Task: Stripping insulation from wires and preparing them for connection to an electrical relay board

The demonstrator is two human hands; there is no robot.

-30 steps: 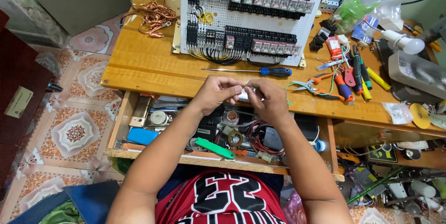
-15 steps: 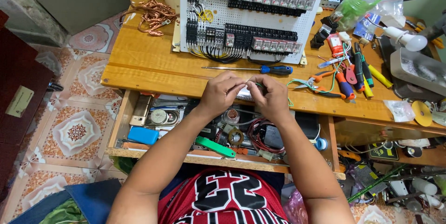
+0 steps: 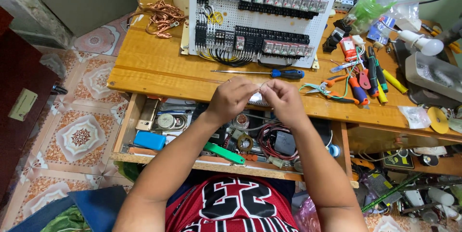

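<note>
— Both your hands meet at the desk edge, left hand (image 3: 231,98) and right hand (image 3: 284,99), fingers pinched on a thin wire (image 3: 260,87). Can you see it whole?

— Hardly; your knuckles cover most of it, and a small pale part (image 3: 258,99) beneath is too hidden to name.

— What's around you?

— Just beyond your hands lies a blue-handled screwdriver (image 3: 269,73); behind it the white relay panel (image 3: 260,20). Pliers (image 3: 332,87) lie to your right, and the open drawer (image 3: 144,152) sits below, your forearms crossing it.
</note>
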